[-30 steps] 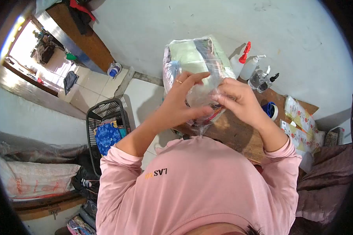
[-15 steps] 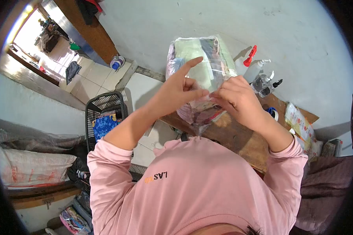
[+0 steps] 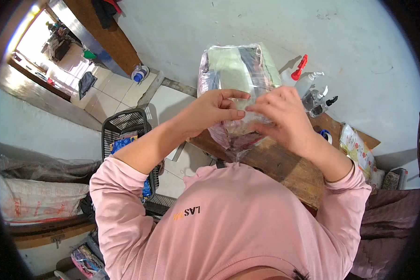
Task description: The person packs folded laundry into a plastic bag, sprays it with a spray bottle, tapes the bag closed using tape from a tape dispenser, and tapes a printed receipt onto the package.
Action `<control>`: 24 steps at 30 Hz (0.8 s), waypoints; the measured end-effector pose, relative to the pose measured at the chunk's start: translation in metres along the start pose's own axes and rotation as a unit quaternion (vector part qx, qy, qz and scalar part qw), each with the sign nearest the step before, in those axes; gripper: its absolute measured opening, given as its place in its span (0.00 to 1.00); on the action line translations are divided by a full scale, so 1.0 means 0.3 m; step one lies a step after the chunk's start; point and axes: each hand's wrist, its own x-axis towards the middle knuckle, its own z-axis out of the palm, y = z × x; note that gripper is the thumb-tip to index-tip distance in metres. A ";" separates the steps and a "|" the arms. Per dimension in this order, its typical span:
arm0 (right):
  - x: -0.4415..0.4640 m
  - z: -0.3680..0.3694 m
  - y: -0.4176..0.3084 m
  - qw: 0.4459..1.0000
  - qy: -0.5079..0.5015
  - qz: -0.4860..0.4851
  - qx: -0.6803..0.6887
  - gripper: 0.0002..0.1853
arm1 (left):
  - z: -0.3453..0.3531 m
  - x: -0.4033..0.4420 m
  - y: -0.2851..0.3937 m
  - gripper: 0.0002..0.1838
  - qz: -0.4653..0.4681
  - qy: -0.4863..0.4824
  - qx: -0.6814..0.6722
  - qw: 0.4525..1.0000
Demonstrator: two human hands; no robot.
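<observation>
A clear plastic bag [image 3: 224,58] packed with folded cloth, pale green on top with dark and pink pieces, stands on the wooden table. Its loose, gathered end hangs towards my pink shirt. Over the near side of the bag is my left hand [image 3: 221,106], thumb and index finger apart with a gap between them. My right hand [image 3: 281,112] is just to its right, slightly blurred, its bent fingers apart from the thumb. I see nothing held in either hand. Both hands hide part of the plastic.
Spray and pump bottles [image 3: 314,99], one with a red nozzle, stand by the wall right of the bag. A roll of tape [image 3: 325,135] and a flowered packet [image 3: 357,144] lie on the wooden table [image 3: 294,172]. At left stands a black basket [image 3: 119,123] holding blue things.
My right hand has lifted off the plastic and its fingers have opened. My left index finger has come down from pointing across the bag, and my elbows have spread outward a little.
</observation>
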 end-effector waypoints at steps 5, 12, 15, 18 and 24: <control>-0.016 0.013 -0.005 0.999 -0.050 -0.001 -0.003 0.10 | 0.034 -0.024 0.019 0.21 0.087 0.048 0.094 0.991; 0.006 0.003 0.028 0.974 -0.122 0.099 0.161 0.06 | 0.037 -0.050 0.093 0.20 0.130 0.004 0.516 0.847; 0.018 0.006 0.036 0.935 -0.165 0.179 0.259 0.06 | 0.033 -0.046 0.053 0.20 0.210 0.040 0.399 0.892; 0.019 0.009 0.038 0.919 -0.174 0.216 0.279 0.07 | 0.040 -0.030 0.055 0.21 0.091 -0.008 0.239 0.967; -0.041 0.007 -0.006 0.995 -0.007 -0.064 -0.070 0.12 | 0.014 0.006 0.010 0.21 0.022 -0.055 0.046 0.997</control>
